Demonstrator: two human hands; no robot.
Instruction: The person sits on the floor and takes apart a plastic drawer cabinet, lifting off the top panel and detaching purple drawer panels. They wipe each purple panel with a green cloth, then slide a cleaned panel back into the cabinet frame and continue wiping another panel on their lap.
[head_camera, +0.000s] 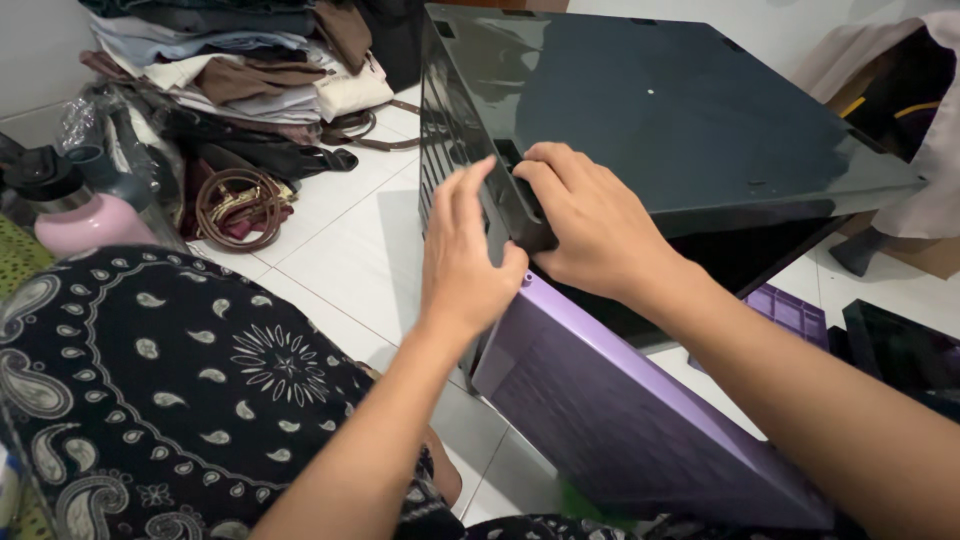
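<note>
1. Dark panel (660, 110) corner sits under your right hand (590, 225); your fingers hide the joint there.
2. Its glossy face tilts up, long axis running away to your right.
3. Your right hand curls closed on its corner edge.
4. Your left hand (465, 255) presses half-open against the slotted side, just above the purple panel (620, 400).
</note>
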